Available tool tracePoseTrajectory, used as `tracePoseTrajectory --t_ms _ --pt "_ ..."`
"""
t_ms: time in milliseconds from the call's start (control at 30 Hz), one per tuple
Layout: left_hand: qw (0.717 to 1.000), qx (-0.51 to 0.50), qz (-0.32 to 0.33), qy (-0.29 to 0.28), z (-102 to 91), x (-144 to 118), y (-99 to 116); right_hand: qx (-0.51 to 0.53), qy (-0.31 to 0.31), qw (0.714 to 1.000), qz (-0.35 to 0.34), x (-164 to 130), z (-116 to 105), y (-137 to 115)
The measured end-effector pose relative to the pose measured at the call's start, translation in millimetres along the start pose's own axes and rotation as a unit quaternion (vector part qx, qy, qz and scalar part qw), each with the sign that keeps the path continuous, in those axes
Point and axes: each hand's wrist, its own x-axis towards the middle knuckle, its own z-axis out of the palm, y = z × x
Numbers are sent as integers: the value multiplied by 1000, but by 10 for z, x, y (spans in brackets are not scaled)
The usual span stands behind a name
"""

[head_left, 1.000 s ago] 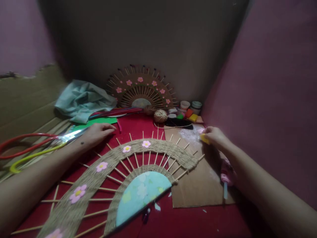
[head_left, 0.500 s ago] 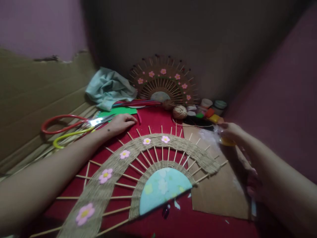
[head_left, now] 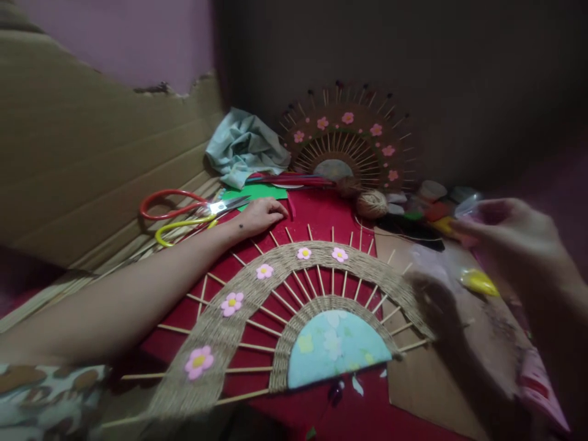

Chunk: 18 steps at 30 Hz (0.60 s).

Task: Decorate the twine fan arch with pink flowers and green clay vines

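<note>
Red cloth (head_left: 316, 214), pink flowers (head_left: 231, 303), blue semicircle (head_left: 337, 346).

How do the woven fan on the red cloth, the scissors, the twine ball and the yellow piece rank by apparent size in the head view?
1. Woven fan, by far the largest.
2. Scissors.
3. Twine ball and yellow piece look about alike; the piece lies nearer the camera and is blurred, so no ranking.

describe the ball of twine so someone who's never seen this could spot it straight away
Start at the finished brown fan propped against the back wall. At its foot, on the red surface, sits the ball of twine, beyond the tips of the flat jute fan. It is the only round, tan, wound thing there; the items to its right are small coloured lumps and tubs.
</note>
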Motion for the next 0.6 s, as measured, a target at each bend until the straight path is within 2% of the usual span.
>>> tracePoseTrajectory --t_ms 33,100,167,200,267,333,400,467,533,600 --pt "1000 -2 -1 0 0 -1 5 72 -9 997 16 -152 2 -127" --pt "1000 -7 0 4 -1 -6 16 159 -36 986 -32 -481 31 -325" --pt "1000 -17 3 11 -2 -14 21 173 -77 979 -80 -787 88 -433" --pt "1000 -23 5 15 -4 -16 22 172 -125 973 -91 -913 122 -459" --pt "999 -38 8 25 -15 -18 34 210 -161 958 -110 -1097 192 -472" --pt "997 -55 11 42 -51 -22 96 213 -156 956 -123 -1201 252 -455" --pt "995 -72 25 63 -116 -51 253 215 -153 957 -119 -1256 298 -421" --pt "989 -122 67 56 -192 -120 517 229 -154 954 -115 -1291 333 -380" --pt "976 -186 114 -5 -236 -224 845 241 -150 950 -127 -1322 355 -346" --pt "963 -223 117 -94 -221 -337 1154 240 -139 949 -148 -1350 366 -331"
